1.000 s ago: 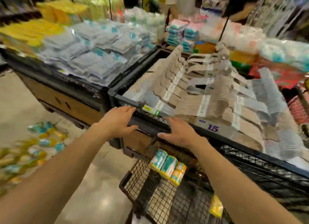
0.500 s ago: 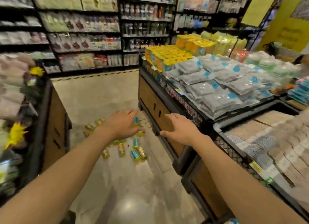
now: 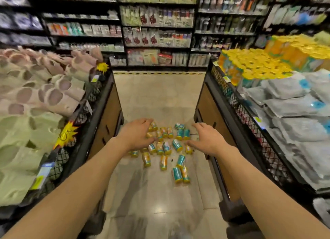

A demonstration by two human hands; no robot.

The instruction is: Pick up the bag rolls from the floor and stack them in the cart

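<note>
Yellow-teal bag rolls (image 3: pixel 166 146) litter open aisle floor (image 3: pixel 157 99) (bin-flanked).

bag rolls (image 3: pixel 167 147): about 25, blurred | hands: 2 | display bins (image 3: pixel 105 114): 2

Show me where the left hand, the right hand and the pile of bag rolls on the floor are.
left hand (image 3: pixel 138 134), head view, back of the hand.
right hand (image 3: pixel 208 138), head view, back of the hand.
bag rolls (image 3: pixel 176 145), head view, a teal roll mid-pile.
</note>
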